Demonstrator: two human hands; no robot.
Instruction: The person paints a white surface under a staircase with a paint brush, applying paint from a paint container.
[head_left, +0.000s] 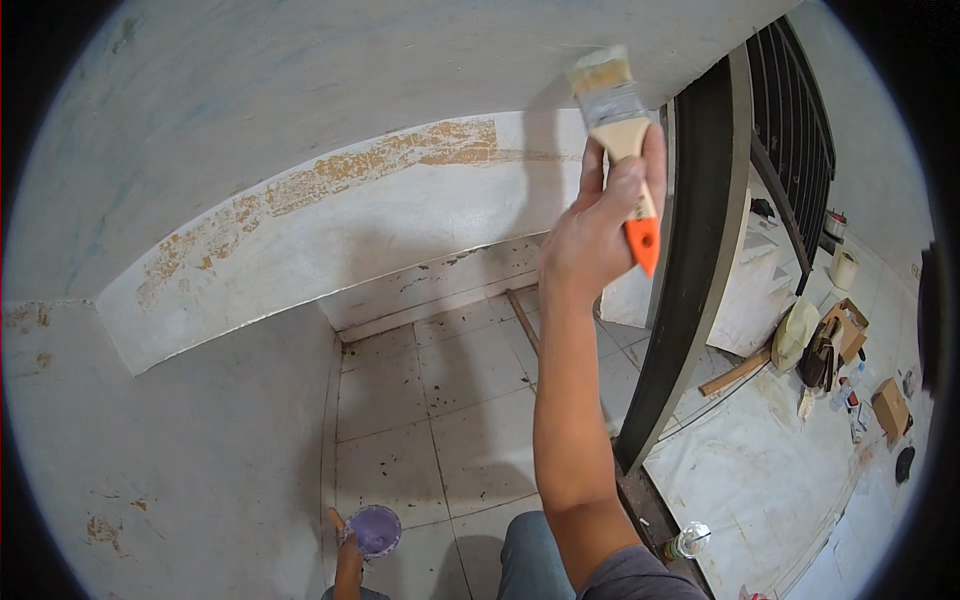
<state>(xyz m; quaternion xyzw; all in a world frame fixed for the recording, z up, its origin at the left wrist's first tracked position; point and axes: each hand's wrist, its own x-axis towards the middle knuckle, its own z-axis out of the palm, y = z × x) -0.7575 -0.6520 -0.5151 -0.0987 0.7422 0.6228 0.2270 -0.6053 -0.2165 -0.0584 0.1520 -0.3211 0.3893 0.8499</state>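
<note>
- Two hands noted, well apart. Right hand (600, 215): closed around the handle of a brush (622, 138). Left hand (348, 562): gripping a tub (393, 519) with purple contents.
- Brushwork, in this inspector's judgement, calls for a light, steady grip, even strokes and a modest load, since excess could drip from overhead.
- Tan, flaking patches (350, 165) on the white band would merit scraping before any coating.
- Tub best kept level and brought nearer the brush for dipping.
- Brush position: raised in the right hand, bristles up, orange handle end down, by the sloping grey surface (350, 60). Contact between bristles and surface: cannot tell.
- Tub position: low in the left hand, over the tiled floor (385, 395), left of the knee (532, 555), well below the brush.
</note>
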